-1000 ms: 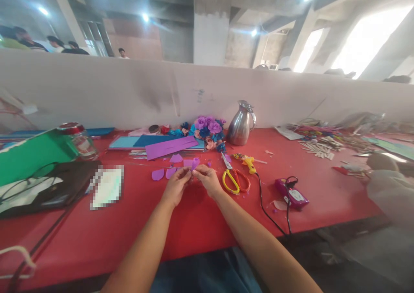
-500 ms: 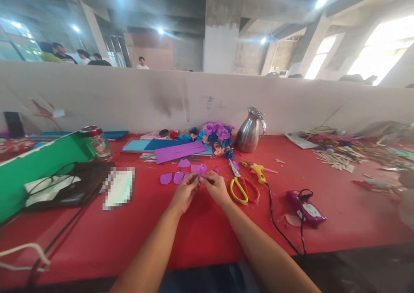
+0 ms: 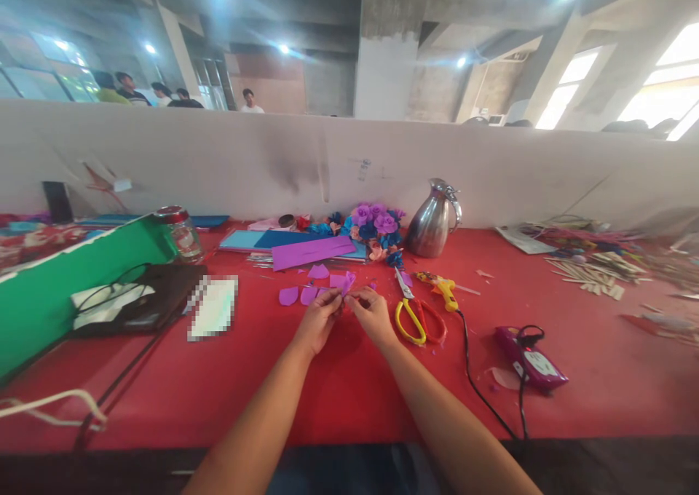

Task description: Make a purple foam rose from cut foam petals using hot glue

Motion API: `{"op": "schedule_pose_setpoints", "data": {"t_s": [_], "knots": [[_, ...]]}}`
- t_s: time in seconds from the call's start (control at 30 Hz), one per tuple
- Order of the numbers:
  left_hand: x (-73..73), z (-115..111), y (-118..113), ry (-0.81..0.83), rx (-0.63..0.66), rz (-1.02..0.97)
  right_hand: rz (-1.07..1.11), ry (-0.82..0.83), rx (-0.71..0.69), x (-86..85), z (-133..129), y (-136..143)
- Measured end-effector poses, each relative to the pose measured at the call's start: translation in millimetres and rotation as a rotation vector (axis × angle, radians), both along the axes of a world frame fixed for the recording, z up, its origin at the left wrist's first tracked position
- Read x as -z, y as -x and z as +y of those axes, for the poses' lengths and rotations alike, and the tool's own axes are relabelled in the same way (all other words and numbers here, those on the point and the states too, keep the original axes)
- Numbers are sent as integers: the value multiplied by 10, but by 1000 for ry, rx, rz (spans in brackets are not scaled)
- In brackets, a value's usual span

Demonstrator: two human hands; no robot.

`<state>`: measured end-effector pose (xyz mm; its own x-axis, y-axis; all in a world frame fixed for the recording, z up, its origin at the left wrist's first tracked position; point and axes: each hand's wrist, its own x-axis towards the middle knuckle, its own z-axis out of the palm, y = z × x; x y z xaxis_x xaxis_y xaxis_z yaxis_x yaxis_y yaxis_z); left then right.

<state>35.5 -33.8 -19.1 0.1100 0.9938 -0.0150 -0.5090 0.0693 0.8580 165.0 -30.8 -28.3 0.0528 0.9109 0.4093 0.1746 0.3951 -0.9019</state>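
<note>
Between my fingertips, over the middle of the table, is a small rolled purple paper petal (image 3: 348, 284). My left hand (image 3: 318, 320) pinches it from the left. At its lower end my right hand (image 3: 372, 314) has its thumb and fingers pressed together, and what lies between them is partly hidden. Loose purple petals (image 3: 289, 296) lie flat just beyond my left hand. To the right of my right hand rest scissors (image 3: 411, 322) with yellow and red handles, blades pointing away. A yellow glue gun (image 3: 445, 290) lies behind them on its side.
At the back stand a bunch of paper flowers (image 3: 376, 226) and a steel jug (image 3: 431, 222). Purple paper strips (image 3: 311, 252) lie on blue sheets. A purple power strip (image 3: 532, 360) with a black cord is at right. A glass jar (image 3: 183, 236) and green board (image 3: 98, 269) stand left.
The whole scene has shifted slightly to the right in view as my head turned. Both hands stay together at the rolled purple petal, with only slight finger movement.
</note>
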Motion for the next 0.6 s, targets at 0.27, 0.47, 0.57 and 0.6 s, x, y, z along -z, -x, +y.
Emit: {"op": "schedule_pose_setpoints", "data": {"t_s": [0.27,0.47,0.57,0.6], "knots": [[27,-23,-5,-10,10,81,61,48,34,19,-3,-33],[34,-35,-10,6,-31,119,98,88,-4,20,-14,-22],[45,-22,-5,6,-68,107,110,101,4,19,-11,-13],[47,-17,-2,5,-78,109,110,102,8,19,-10,-10]]}}
